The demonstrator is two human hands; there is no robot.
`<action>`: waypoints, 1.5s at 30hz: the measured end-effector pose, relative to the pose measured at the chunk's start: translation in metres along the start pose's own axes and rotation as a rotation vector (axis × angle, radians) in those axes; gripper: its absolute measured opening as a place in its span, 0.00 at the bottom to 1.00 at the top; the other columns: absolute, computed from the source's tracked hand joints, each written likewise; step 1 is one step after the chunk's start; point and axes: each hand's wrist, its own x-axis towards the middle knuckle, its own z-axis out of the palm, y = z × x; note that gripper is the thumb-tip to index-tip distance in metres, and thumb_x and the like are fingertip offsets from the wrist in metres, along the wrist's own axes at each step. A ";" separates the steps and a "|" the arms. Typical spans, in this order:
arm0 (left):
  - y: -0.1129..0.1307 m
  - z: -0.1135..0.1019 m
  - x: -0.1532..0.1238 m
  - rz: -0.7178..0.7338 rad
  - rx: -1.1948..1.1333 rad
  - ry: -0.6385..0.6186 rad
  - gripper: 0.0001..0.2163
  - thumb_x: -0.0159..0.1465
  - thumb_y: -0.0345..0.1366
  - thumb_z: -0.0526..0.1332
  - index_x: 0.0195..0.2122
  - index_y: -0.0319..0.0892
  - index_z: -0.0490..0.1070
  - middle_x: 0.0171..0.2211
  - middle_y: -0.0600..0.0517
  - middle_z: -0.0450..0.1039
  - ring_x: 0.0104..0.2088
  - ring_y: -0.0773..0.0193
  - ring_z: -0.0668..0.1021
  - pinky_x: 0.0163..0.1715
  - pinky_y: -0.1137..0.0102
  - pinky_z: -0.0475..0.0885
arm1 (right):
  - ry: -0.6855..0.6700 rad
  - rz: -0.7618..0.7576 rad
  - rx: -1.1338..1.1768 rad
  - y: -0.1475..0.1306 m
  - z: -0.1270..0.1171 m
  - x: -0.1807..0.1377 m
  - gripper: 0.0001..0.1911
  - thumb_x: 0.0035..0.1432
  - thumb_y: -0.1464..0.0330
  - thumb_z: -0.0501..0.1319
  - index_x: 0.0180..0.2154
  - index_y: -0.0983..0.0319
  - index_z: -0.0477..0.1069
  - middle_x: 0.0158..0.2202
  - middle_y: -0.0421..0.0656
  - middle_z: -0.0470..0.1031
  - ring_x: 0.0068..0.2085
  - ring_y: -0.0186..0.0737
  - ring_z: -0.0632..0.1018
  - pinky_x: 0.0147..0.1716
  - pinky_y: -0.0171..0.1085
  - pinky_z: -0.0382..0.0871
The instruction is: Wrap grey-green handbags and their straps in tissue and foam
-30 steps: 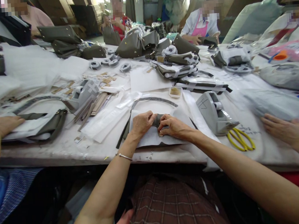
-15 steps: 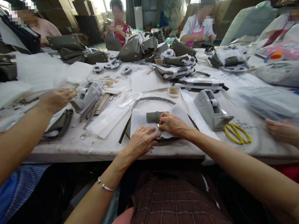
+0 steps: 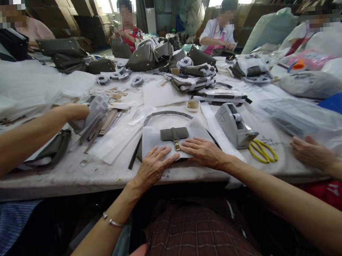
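A handbag lies flat in front of me, its body covered by a white paper sheet point(image 3: 151, 139). Through the sheet shows a grey-green flap point(image 3: 174, 133) with a strap and a gold clasp point(image 3: 177, 145). The bag's wrapped handle point(image 3: 167, 113) arcs beyond it on the table. My left hand point(image 3: 156, 164) rests flat on the sheet's lower left, fingers stretched. On the other side my right hand point(image 3: 203, 152) lies flat, fingertips beside the clasp. Neither hand grips anything.
Right of the bag stand a grey tape dispenser point(image 3: 235, 127) and yellow-handled scissors point(image 3: 263, 151). A small clear box point(image 3: 193, 105) sits behind. Wrapped bags point(image 3: 193, 79) are piled farther back. Co-workers' hands reach in at left point(image 3: 77, 112) and right point(image 3: 313, 153).
My right hand has let go of the clasp and flattened onto the sheet, uncovering the clasp and flap. My left hand has spread out. The left co-worker's hand now reaches a tape dispenser.
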 end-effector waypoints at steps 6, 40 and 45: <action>0.015 -0.002 0.011 0.009 0.066 0.019 0.21 0.65 0.24 0.53 0.56 0.46 0.71 0.62 0.45 0.65 0.64 0.50 0.65 0.64 0.46 0.57 | -0.057 -0.012 -0.003 0.008 -0.011 -0.004 0.25 0.63 0.62 0.63 0.61 0.59 0.67 0.61 0.50 0.69 0.63 0.47 0.69 0.64 0.51 0.58; 0.027 0.020 -0.024 -0.259 0.225 0.166 0.17 0.71 0.33 0.51 0.60 0.44 0.66 0.60 0.48 0.70 0.62 0.60 0.69 0.63 0.60 0.62 | 0.160 0.041 -0.210 -0.021 0.048 0.004 0.27 0.66 0.67 0.52 0.66 0.55 0.59 0.67 0.55 0.59 0.60 0.59 0.71 0.59 0.59 0.63; 0.038 0.009 -0.064 -0.542 0.202 0.243 0.18 0.72 0.32 0.49 0.62 0.47 0.64 0.63 0.48 0.65 0.65 0.58 0.64 0.63 0.59 0.63 | 0.194 -0.014 -0.176 -0.022 0.048 0.003 0.33 0.66 0.68 0.49 0.70 0.54 0.47 0.67 0.52 0.60 0.60 0.65 0.70 0.58 0.63 0.62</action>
